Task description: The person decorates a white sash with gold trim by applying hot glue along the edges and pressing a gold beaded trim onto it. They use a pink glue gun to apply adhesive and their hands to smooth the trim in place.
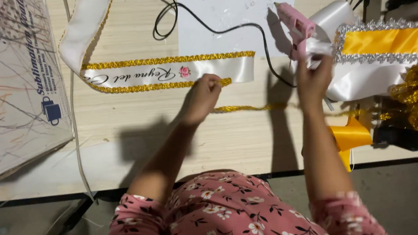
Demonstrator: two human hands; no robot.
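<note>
Two hands: both are at work on one white satin sash, glue job along its lower gold trim.
Sash position: it lies flat on the pale wooden table, its left end curling up and away toward the top edge.
Sash axis: the long axis runs left to right across the table; the cut end points right, toward the pink glue gun.
Left hand: fingers pinched closed on the trim at the sash's lower edge, pressing it down.
Loose trim: the unglued length trails rightward from that pinch.
Right hand: raised, closed around the glue gun's grip.
Doing it well: I judge short glue runs best, trim kept taut and flush with the edge, pressed before the glue sets.
</note>
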